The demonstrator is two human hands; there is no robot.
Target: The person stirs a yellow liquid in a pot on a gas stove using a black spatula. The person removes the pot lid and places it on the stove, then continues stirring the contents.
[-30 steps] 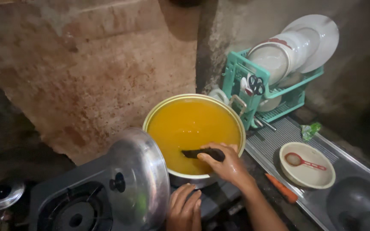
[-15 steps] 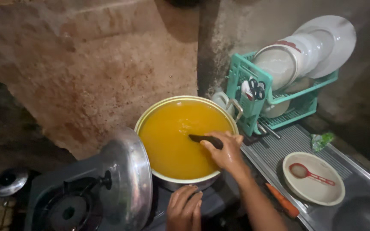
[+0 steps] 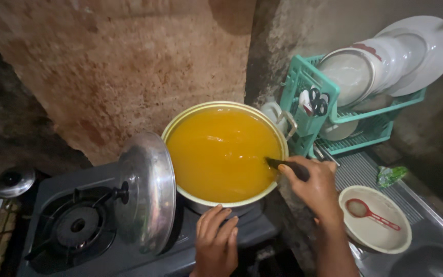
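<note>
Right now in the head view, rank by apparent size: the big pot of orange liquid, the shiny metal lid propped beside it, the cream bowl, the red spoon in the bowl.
1. Big pot of orange liquid.
2. Shiny metal lid, seen nearly edge-on, so its true size is unsure.
3. Cream bowl.
4. Red spoon.

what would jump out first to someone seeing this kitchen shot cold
A big pot of bright orange liquid fills the centre, the right hand holding a dark utensil handle dipped in it. A shiny lid leans at its left; a teal dish rack with white plates stands right.
</note>
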